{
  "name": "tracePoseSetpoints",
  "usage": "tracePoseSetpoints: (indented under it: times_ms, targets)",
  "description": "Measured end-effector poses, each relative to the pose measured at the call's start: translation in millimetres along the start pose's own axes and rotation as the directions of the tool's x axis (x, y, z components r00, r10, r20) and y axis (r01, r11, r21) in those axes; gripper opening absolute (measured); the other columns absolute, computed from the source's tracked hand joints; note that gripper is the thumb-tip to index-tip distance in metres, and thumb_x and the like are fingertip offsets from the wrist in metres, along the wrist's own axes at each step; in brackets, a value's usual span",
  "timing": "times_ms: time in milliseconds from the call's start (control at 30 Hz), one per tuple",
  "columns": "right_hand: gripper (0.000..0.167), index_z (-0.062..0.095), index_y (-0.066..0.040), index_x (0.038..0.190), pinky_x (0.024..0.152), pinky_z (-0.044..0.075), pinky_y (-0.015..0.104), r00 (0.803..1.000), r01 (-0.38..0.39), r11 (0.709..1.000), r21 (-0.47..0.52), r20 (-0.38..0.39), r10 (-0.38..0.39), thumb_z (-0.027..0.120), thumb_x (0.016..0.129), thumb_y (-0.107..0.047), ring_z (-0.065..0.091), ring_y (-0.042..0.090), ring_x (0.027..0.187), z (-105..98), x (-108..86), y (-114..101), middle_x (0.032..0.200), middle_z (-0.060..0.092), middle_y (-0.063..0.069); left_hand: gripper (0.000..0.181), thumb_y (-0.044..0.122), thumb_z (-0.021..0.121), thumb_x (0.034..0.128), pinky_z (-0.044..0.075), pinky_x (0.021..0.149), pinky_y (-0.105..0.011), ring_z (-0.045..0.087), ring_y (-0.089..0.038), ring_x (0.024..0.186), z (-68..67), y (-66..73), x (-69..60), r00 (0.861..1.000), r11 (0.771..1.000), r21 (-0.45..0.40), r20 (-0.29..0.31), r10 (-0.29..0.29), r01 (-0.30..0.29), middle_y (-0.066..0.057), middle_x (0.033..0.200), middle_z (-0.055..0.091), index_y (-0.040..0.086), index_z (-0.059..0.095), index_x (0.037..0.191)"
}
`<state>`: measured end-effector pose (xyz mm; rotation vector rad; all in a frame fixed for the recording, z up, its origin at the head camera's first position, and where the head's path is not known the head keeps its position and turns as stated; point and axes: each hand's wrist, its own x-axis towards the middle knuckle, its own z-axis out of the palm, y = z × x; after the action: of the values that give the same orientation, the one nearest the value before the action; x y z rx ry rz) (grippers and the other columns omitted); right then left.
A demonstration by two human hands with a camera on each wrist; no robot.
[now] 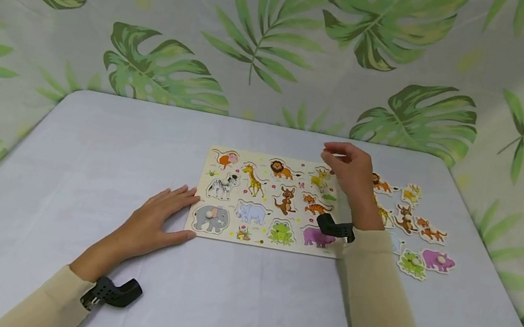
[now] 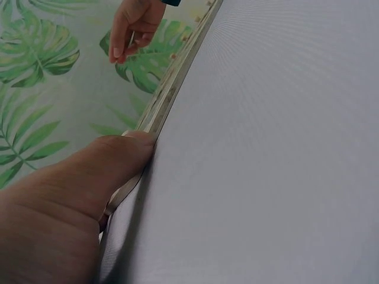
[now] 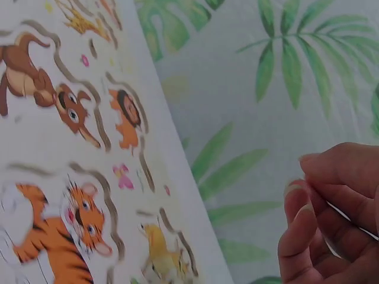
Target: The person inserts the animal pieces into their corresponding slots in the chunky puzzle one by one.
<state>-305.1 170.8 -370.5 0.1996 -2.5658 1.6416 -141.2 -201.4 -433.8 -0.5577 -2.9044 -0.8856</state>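
A flat puzzle board [image 1: 249, 242] with animal pictures lies on the table. My left hand [image 1: 150, 223] rests at its left end, fingers spread and fairly straight, the thumb against the near left corner; in the left wrist view the thumb of that hand [image 2: 77, 192] lies on the board's edge [image 2: 172, 89]. Above the far right corner, my right hand [image 1: 350, 175] is raised with loosely bent fingers. The right wrist view has the thumb and fingertips of this hand [image 3: 331, 207] close together, with no piece visible between them. An elephant piece [image 1: 218, 221] with a knob sits at the board's near left.
Right of the board lie several loose animal pieces, among them a purple hippo [image 1: 438, 261], a green frog [image 1: 413, 264], a tiger [image 1: 432, 232] and a kangaroo [image 1: 406, 218]. My right forearm partly covers others. A leaf-patterned cloth [image 1: 271, 43] hangs behind the white table [image 1: 142, 132].
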Motion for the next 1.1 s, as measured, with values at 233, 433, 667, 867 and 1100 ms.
tracePoseSetpoints:
  times_ms: [233,433,667,867,1100]
  targets:
    - [0.032,0.067,-0.014,0.121,0.077,0.056,0.034,0.996,-0.059,0.996,-0.070,-0.072,0.054,0.065,0.093,-0.028,0.061,0.017,0.095,-17,0.3,9,0.116,0.065,0.005,0.073,0.048,0.072,0.0832,0.016,0.119,-0.047,0.025,-0.025,0.144,-0.1,0.4,-0.9,1.000,1.000,-0.002,-0.003,0.003,-0.003,-0.002,0.154,0.035,0.015,0.046,0.144]
    - [0.031,0.067,-0.015,0.121,0.074,0.053,0.024,0.983,-0.117,0.989,-0.085,-0.150,0.103,0.064,0.094,-0.029,0.059,0.017,0.097,-29,0.1,16,0.119,0.064,0.004,0.074,0.048,0.072,0.0829,0.015,0.118,-0.048,0.025,-0.026,0.144,-0.1,1.0,0.2,1.000,1.000,-0.002,-0.006,0.001,-0.001,-0.003,0.154,0.035,0.015,0.046,0.144]
    - [0.033,0.065,-0.015,0.123,0.087,0.053,0.038,0.967,-0.191,0.981,-0.042,-0.182,0.181,0.063,0.094,-0.030,0.060,0.021,0.101,-39,-1.0,24,0.119,0.063,0.005,0.073,0.048,0.071,0.0836,0.014,0.119,-0.046,0.023,-0.023,0.145,-0.4,1.6,0.6,1.000,1.000,-0.005,0.010,-0.009,0.009,-0.001,0.155,0.034,0.017,0.045,0.145]
    - [0.036,0.064,-0.012,0.125,0.080,0.054,0.037,0.957,-0.227,0.973,-0.042,-0.197,0.215,0.062,0.095,-0.031,0.061,0.026,0.097,-43,-0.2,35,0.119,0.063,0.006,0.074,0.048,0.072,0.0828,0.015,0.119,-0.047,0.024,-0.025,0.145,1.8,-0.4,0.3,1.000,1.000,-0.004,-0.001,0.005,-0.005,-0.002,0.154,0.034,0.016,0.046,0.144]
    - [0.037,0.064,-0.013,0.126,0.063,0.051,0.028,0.945,-0.267,0.962,-0.057,-0.210,0.250,0.062,0.095,-0.032,0.059,0.025,0.087,-44,0.2,43,0.119,0.063,0.004,0.073,0.048,0.071,0.0833,0.015,0.119,-0.048,0.024,-0.025,0.145,1.4,-0.3,-1.1,1.000,1.000,-0.005,0.001,-0.002,0.002,-0.002,0.154,0.035,0.016,0.046,0.144]
